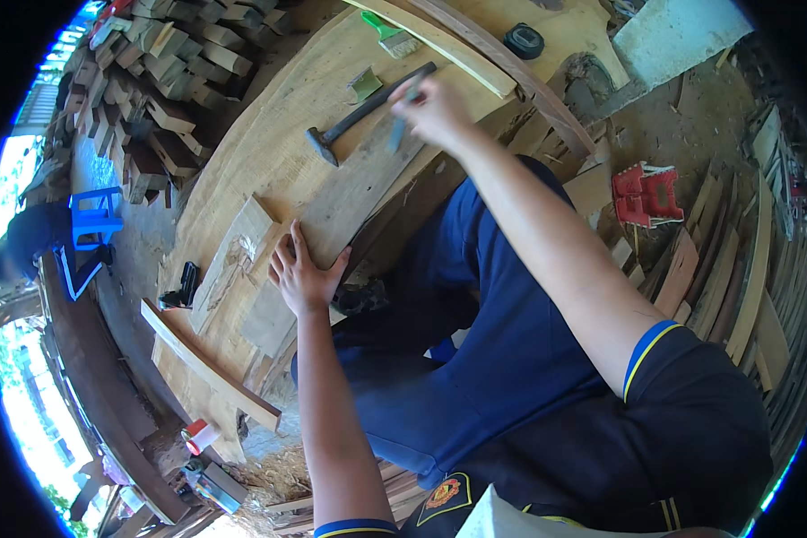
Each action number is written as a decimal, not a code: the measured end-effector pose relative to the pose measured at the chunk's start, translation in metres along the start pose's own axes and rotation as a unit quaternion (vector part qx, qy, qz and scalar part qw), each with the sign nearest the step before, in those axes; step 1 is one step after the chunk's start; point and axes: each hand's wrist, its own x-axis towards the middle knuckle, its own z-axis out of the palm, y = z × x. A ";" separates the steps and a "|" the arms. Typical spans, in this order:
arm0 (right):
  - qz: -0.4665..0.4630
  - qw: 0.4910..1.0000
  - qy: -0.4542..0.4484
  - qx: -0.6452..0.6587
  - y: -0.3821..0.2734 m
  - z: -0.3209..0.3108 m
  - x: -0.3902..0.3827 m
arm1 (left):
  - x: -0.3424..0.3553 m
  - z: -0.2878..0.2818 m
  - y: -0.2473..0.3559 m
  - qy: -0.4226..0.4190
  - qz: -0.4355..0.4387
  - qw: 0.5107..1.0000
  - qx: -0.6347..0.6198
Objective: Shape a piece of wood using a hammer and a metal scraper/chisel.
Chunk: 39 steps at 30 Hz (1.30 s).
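My left hand (307, 273) lies with fingers spread on a grey-brown wooden plank (345, 202), which rests on a large pale wooden slab (269, 134). Farther along the plank, my right hand (432, 112) is closed around a thin grey-blue tool (396, 134); motion blurs it, and its exact kind is unclear. Just left of that hand lies a hammer (359, 112) with a dark handle. Beyond the hammer are a small greenish curved piece (364, 85) and a green-handled paintbrush (399, 43). A shorter wood piece (233, 255) lies left of my left hand.
A black tool (181, 287) and a loose wood strip (208, 363) lie toward the slab's left end. A round black tape measure (523, 40) sits at the far right. Stacked timber (161, 90), a blue stool (96, 218) and a red stool (646, 195) stand around.
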 end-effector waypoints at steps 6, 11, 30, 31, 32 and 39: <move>0.137 0.963 0.004 0.232 0.022 -0.049 -0.001 | 0.004 0.001 0.010 0.021 0.015 1.000 -0.004; 0.098 0.975 -0.060 0.190 0.010 -0.030 -0.027 | -0.001 0.006 0.005 -0.034 -0.005 0.999 -0.003; 0.092 0.988 -0.029 0.118 0.011 -0.010 -0.033 | -0.040 -0.044 -0.122 -0.171 -0.054 0.984 0.004; 0.087 0.991 -0.027 0.099 0.006 -0.011 -0.037 | -0.037 -0.047 -0.122 -0.181 -0.039 0.983 -0.002; 0.089 0.990 -0.023 0.103 0.003 -0.014 -0.040 | -0.032 -0.047 -0.118 -0.170 -0.038 0.985 -0.001; 0.148 0.978 -0.010 0.144 0.011 -0.027 -0.034 | -0.013 -0.028 -0.083 -0.094 -0.019 0.994 -0.061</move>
